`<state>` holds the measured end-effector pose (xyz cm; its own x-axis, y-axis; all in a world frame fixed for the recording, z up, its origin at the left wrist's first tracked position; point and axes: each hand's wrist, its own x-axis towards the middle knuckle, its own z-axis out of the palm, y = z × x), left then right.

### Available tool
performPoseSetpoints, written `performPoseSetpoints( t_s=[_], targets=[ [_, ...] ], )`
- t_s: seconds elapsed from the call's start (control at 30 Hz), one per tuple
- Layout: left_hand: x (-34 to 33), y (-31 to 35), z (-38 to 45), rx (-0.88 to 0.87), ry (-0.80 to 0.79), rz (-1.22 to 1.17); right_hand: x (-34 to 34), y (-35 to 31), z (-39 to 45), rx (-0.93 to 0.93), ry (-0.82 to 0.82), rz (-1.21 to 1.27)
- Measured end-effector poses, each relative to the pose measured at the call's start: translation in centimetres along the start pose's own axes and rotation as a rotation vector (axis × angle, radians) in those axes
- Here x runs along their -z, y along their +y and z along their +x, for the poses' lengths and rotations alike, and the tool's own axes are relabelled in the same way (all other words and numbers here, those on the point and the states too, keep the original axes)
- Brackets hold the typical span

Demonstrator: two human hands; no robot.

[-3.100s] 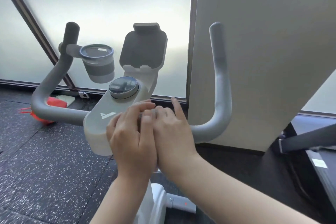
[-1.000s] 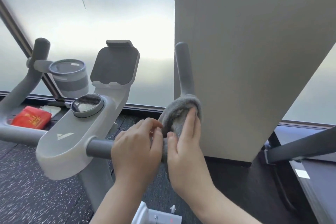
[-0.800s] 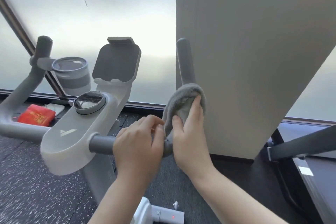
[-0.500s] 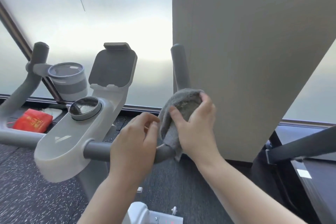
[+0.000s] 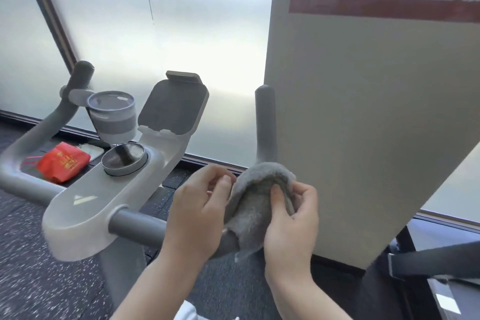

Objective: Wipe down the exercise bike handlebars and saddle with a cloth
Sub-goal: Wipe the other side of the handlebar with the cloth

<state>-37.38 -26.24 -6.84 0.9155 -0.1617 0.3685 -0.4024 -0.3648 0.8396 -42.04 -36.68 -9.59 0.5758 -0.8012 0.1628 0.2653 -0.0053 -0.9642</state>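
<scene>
- Your grey cloth (image 5: 255, 205) drapes over the bend of the right handlebar (image 5: 265, 122), at 5 o'clock from the console (image 5: 104, 200).
- To wipe well, wrap it snugly and slide up toward the tip.
- Your right hand (image 5: 291, 223) pinches the cloth with curled fingers (image 5: 276, 193).
- Your left hand (image 5: 197, 213) curls beside it; whether it grips the cloth is unclear.

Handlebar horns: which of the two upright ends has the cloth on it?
The right horn, beside the beige pillar. The grey cloth drapes over its lower bend, held by both hands. The left horn, by the cup holder, is bare.
</scene>
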Motion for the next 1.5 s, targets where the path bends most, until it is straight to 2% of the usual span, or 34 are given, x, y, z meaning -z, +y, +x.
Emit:
performPoseSetpoints(
  t_s=[0.1, 0.2, 0.33, 0.4, 0.47, 0.67, 0.83, 1.03, 1.17, 1.23, 1.37, 1.43, 1.5],
  targets=[
    [0.0, -0.4, 0.0, 0.060, 0.004, 0.026, 2.2, -1.4, 1.6, 0.052, 0.105, 0.100],
    [-0.4, -0.2, -0.2, 0.072, -0.005, 0.125, 4.0, -3.2, 3.9, 0.093, 0.055, 0.139],
    [-0.9, 0.7, -0.6, 0.039, -0.038, 0.283, 3.5, -2.9, 3.3, 0.298, -0.141, -0.058],
    [-0.9, 0.7, -0.6, 0.036, -0.075, 0.316, 2.1, -1.0, 0.9, 0.290, -0.350, -0.195],
    [-0.6, 0.4, -0.4, 0.059, -0.123, 0.278, 0.6, 0.5, -0.9, 0.240, -0.442, -0.267],
    [-0.1, -0.4, 0.4, 0.063, -0.284, 0.105, -2.2, -0.4, 4.2, 0.161, -0.320, -0.354],
    [0.2, -0.9, 1.8, 0.036, -0.342, 0.006, -0.7, -0.7, 1.2, 0.132, -0.273, -0.400],
    [-0.1, -1.3, 2.6, 0.014, -0.422, -0.036, -2.2, -0.5, 3.4, 0.242, -0.303, -0.496],
    [0.0, -1.4, 2.3, 0.004, -0.427, -0.031, -0.5, -0.1, 2.1, 0.281, -0.446, -0.449],
    [0.0, -1.3, 2.4, -0.002, -0.388, -0.025, 0.4, -0.4, 2.9, 0.392, -0.545, -0.480],
    [-0.1, -1.1, 2.1, -0.022, -0.342, 0.077, 0.7, -1.2, 8.8, 0.809, -0.718, -0.843],
    [-0.1, -0.9, 1.8, -0.027, -0.343, 0.136, 0.4, -1.4, 10.1, 0.893, -0.724, -0.893],
    [-0.1, -0.8, 1.6, -0.025, -0.346, 0.192, 0.6, -1.4, 9.5, 0.886, -0.752, -0.803]
  ],
)
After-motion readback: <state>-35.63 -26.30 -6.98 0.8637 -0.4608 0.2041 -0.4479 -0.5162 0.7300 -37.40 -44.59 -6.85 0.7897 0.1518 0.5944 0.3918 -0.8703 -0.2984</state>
